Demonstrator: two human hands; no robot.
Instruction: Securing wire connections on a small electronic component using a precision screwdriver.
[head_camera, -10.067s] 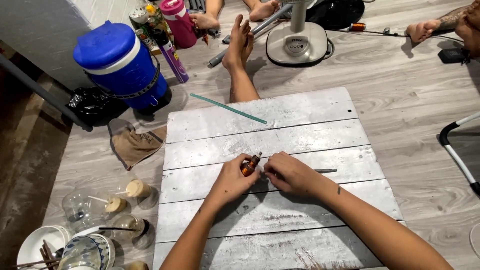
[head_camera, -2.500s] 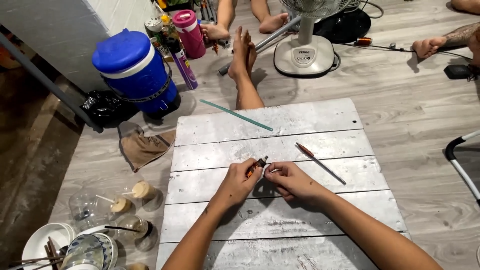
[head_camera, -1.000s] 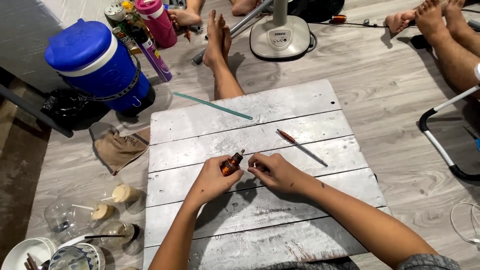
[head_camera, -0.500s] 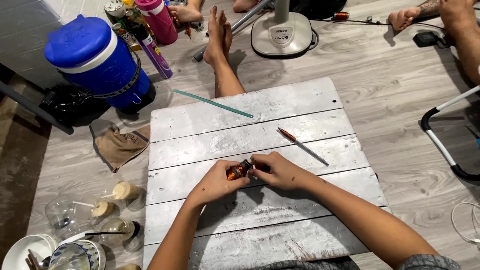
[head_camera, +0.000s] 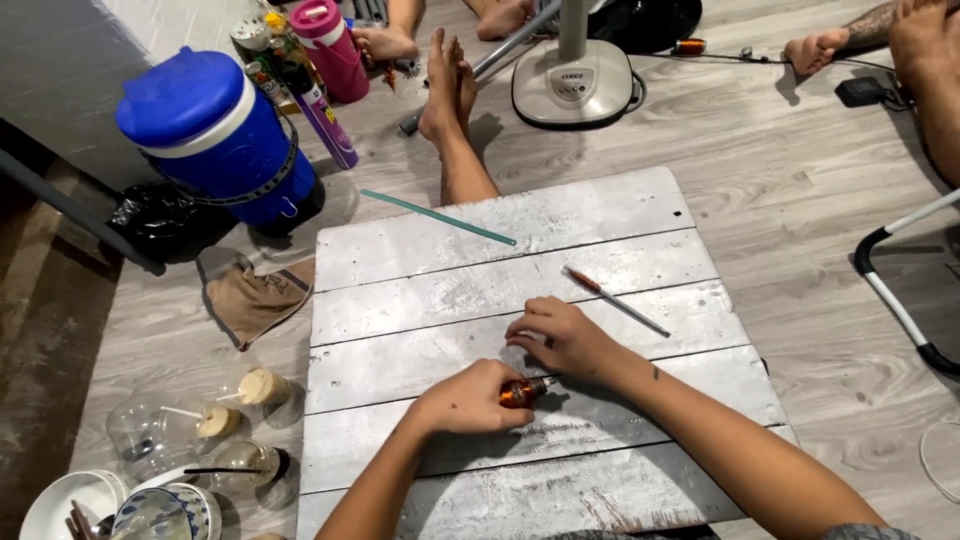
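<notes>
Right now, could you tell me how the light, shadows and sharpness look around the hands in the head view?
In the head view, light is soft and even; the white board shows no strong glare; the left hand and right hand cast faint shadows; the amber-handled tool is sharp, with slight wide-angle bending at the edges.

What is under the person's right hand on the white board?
Under the right hand only the whitewashed plank board shows. The left hand grips a small amber-handled screwdriver whose front end runs beneath the right palm; the tip and whatever it touches are covered.
</notes>
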